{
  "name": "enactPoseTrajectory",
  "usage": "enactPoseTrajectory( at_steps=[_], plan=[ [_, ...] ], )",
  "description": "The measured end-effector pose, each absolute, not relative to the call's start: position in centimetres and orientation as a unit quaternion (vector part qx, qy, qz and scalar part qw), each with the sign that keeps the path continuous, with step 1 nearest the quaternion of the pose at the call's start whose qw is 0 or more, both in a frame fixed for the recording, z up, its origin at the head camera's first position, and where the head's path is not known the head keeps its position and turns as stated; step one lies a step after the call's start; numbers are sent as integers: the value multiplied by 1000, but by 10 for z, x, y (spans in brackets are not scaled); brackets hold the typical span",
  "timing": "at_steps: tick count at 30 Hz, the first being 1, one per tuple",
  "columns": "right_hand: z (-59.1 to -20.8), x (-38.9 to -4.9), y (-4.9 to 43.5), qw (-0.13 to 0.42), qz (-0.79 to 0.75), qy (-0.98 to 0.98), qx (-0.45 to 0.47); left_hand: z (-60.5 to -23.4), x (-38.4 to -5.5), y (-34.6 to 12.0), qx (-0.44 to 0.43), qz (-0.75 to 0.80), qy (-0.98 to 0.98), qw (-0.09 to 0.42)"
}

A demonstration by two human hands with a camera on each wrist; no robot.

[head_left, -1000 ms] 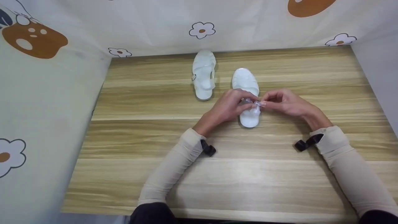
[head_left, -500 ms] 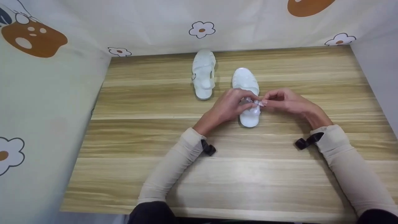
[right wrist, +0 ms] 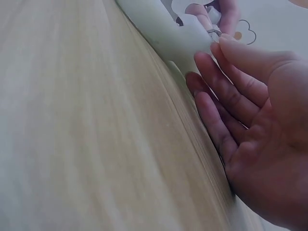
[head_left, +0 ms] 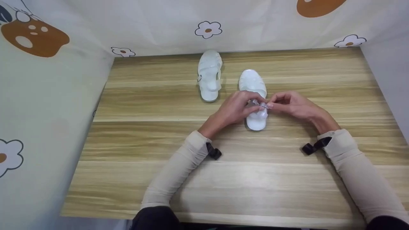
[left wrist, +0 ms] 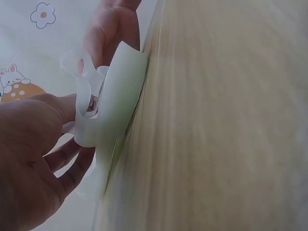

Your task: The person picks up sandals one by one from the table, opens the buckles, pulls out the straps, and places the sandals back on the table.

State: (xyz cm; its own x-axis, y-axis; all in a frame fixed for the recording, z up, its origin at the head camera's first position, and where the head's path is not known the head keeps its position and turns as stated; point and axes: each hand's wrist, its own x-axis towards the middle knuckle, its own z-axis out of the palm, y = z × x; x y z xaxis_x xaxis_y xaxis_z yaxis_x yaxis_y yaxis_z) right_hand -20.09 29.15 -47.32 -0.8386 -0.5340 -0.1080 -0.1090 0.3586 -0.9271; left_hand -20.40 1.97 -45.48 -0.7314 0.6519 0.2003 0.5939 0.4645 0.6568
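Observation:
A white sandal lies sole down on the wooden table, toe pointing away, with both hands at its ankle strap. Reaching across from the left, my left hand pinches the strap between thumb and forefinger above the footbed. From the other side my right hand pinches the strap's end by a small metal buckle, its other fingers loosely bent in the right wrist view. The sandal's heel shows side-on in the left wrist view. Fingers hide part of the strap.
A second white sandal lies to the left and farther back, near the wall. Patterned cloth walls border the back and sides of the wooden table. Black wrist camera mounts sit on both sleeves.
The right fingertips shift slightly at the strap's end beside the buckle. The left hand keeps its pinch, and both sandals stay where they were.

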Motion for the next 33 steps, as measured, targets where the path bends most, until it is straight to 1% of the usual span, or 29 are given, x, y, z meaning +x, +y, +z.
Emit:
enactPoseTrajectory(
  at_steps=[9,21,28,33],
  plan=[
    [-472,-201,294,208,-533,793,-210,-456,-205,19,355,394,845,65],
    [-470,-200,292,206,-525,804,-190,-452,-205,21,385,381,839,53],
    [-469,-200,291,216,-529,799,-187,-454,-207,20,361,408,836,74],
    [-469,-201,289,214,-527,802,-184,-454,-207,19,347,424,833,80]
  ],
)
